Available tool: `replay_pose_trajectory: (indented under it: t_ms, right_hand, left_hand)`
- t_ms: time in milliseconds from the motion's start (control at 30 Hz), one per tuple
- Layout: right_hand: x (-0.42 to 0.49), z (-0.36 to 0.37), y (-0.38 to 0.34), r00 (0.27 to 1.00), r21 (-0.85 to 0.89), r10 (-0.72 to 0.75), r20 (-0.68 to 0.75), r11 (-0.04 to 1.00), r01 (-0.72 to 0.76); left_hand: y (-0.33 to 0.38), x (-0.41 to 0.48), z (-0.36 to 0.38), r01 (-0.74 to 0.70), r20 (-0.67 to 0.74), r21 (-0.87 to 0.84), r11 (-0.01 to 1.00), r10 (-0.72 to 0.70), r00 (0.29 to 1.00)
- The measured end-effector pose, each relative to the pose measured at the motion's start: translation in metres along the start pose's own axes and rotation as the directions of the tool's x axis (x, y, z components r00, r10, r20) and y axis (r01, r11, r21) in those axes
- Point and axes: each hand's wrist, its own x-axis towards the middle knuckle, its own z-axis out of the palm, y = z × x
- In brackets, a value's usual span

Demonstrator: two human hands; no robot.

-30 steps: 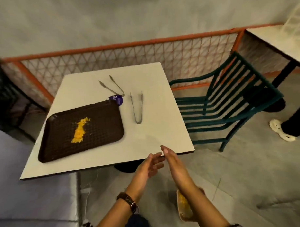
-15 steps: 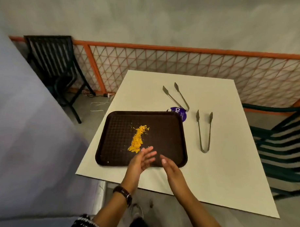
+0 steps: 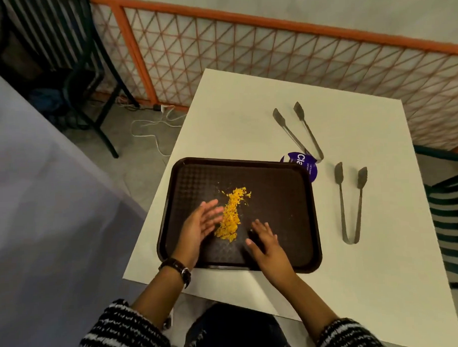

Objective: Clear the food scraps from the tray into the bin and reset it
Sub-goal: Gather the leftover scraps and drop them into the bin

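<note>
Open and empty, the left hand [image 3: 200, 226] and right hand [image 3: 267, 242] should sweep the yellow scraps [image 3: 231, 215] together gently, keeping crumbs inside the tray [image 3: 280, 195].

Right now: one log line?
left hand open by scraps | right hand open over tray | scraps on tray | far tongs, near tongs on table

The tray [image 3: 280, 197] is a dark brown rectangle with rounded corners, a raised rim and a finely gridded floor. It lies flat on the white counter [image 3: 241, 115] near the counter's near left corner, with its left rim close to the edge. The food scraps [image 3: 232, 214] form a loose streak of orange-yellow crumbs near the tray's middle, running far to near, with a few stray specks around it.
</note>
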Motion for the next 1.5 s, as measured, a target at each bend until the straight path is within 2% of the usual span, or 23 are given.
replay_pose_trajectory:
  t_ms: [167, 333, 467, 600, 733, 833, 1000, 1067, 1167, 1333, 1400, 1500]
  right_hand:
    - [0.055, -0.021, 0.008, 0.985, -0.188, -0.133, 0.107, 0.970, 0.152]
    - [0.124, -0.038, 0.013, 0.959, -0.272, -0.237, 0.158, 0.923, 0.273]
    - [0.164, -0.039, 0.015, 0.949, -0.325, -0.267, 0.169, 0.894, 0.310]
    - [0.188, -0.019, 0.015, 0.936, -0.331, -0.310, 0.167, 0.877, 0.350]
    - [0.184, 0.000, 0.016, 0.929, -0.366, -0.346, 0.129, 0.854, 0.369]
    - [0.176, 0.010, 0.010, 0.906, -0.320, -0.370, 0.206, 0.850, 0.419]
    - [0.147, 0.026, 0.005, 0.813, -0.195, -0.453, 0.367, 0.817, 0.543]
    - [0.134, 0.030, 0.004, 0.804, -0.139, -0.456, 0.381, 0.832, 0.537]
    - [0.118, 0.032, 0.001, 0.839, -0.040, -0.420, 0.345, 0.887, 0.460]
    - [0.093, 0.029, 0.006, 0.960, 0.047, -0.280, 0.015, 0.959, 0.279]
    - [0.082, 0.025, 0.015, 0.972, -0.060, -0.232, -0.033, 0.971, 0.229]
    - [0.066, 0.027, 0.028, 0.985, -0.299, -0.173, 0.021, 0.939, 0.171]
  left_hand:
    - [0.007, 0.012, -0.011, 0.016, -0.065, -0.007, 1.000, -0.016, 0.998]
    - [0.013, 0.018, -0.029, -0.018, -0.180, -0.064, 0.998, 0.006, 0.984]
    - [0.010, 0.016, -0.044, -0.026, -0.268, -0.123, 0.992, -0.008, 0.963]
    - [0.003, 0.016, -0.060, 0.001, -0.335, -0.145, 0.989, -0.050, 0.941]
    - [-0.006, 0.016, -0.073, 0.040, -0.345, -0.195, 0.980, -0.107, 0.932]
    - [-0.007, 0.017, -0.080, 0.056, -0.352, -0.207, 0.977, -0.128, 0.927]
    - [-0.012, 0.019, -0.085, 0.079, -0.340, -0.211, 0.974, -0.149, 0.928]
    - [-0.013, 0.020, -0.086, 0.084, -0.322, -0.197, 0.977, -0.145, 0.936]
    - [-0.013, 0.023, -0.084, 0.093, -0.281, -0.162, 0.982, -0.137, 0.950]
    - [-0.012, 0.029, -0.076, 0.114, -0.195, -0.064, 0.991, -0.124, 0.973]
    - [-0.011, 0.034, -0.070, 0.117, -0.158, -0.029, 0.993, -0.120, 0.980]
    - [-0.008, 0.042, -0.060, 0.133, -0.090, 0.029, 0.991, -0.130, 0.987]
